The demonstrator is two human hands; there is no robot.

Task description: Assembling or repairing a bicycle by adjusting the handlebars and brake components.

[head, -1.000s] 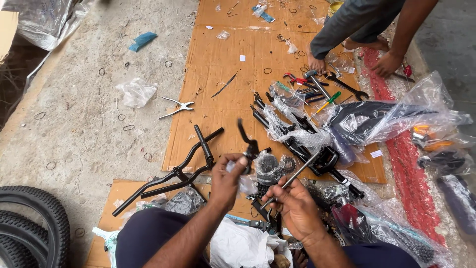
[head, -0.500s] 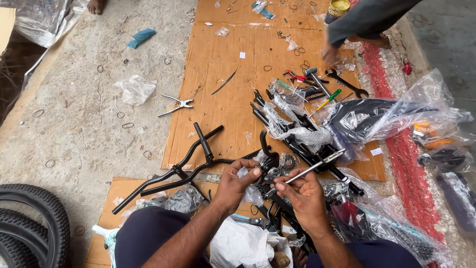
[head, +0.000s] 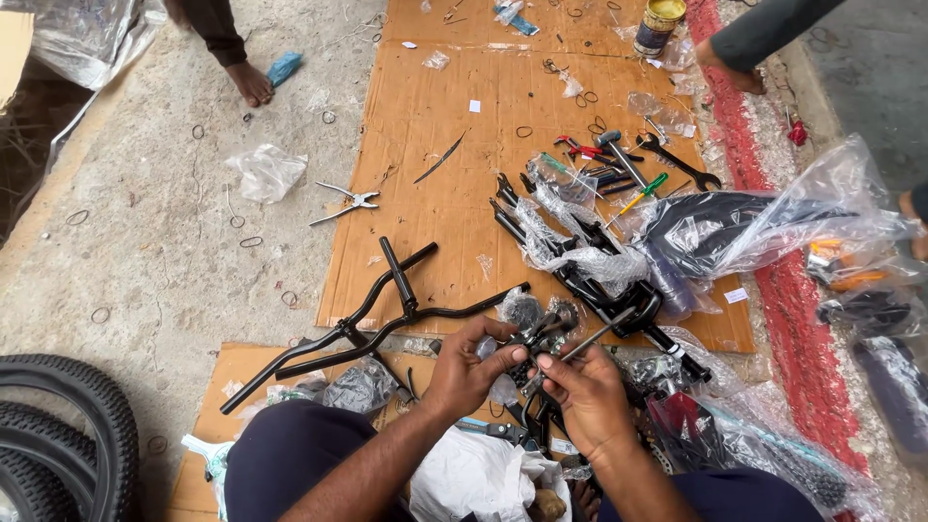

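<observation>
A small black bicycle part (head: 535, 350), partly wrapped in clear plastic, is held between two hands just above the lap of a person seated on the ground. The left hand (head: 469, 367) is curled around the part's left side, with the thumb pressed on top and the fingers closed beneath it. The right hand (head: 583, 391) is closed in a pinch around the lower end of a thin metal rod (head: 592, 337), whose tip is set against the part where the two hands meet; the rod slants up and to the right from the fingers. The part is seen as dark and knobbly, with glints of bare metal, though its exact shape is blurred by the wrapping.

Just beyond the hands, black handlebars (head: 372, 314) are laid across the edge of a sheet of brown cardboard (head: 435, 145) spread over the concrete floor. To the right, more black frame pieces in torn plastic (head: 580, 261) are heaped close by. Farther out on the cardboard, a spanner (head: 681, 162), a green-handled screwdriver (head: 642, 191) and red-handled pliers (head: 580, 148) are scattered, while silver pliers (head: 348, 201) are left on the concrete. Black tyres (head: 58, 425) are stacked at the lower left. A small tin (head: 660, 21) is stood at the far edge, near another person's hand (head: 720, 63), and a bare foot (head: 251, 82) is seen at the upper left.
</observation>
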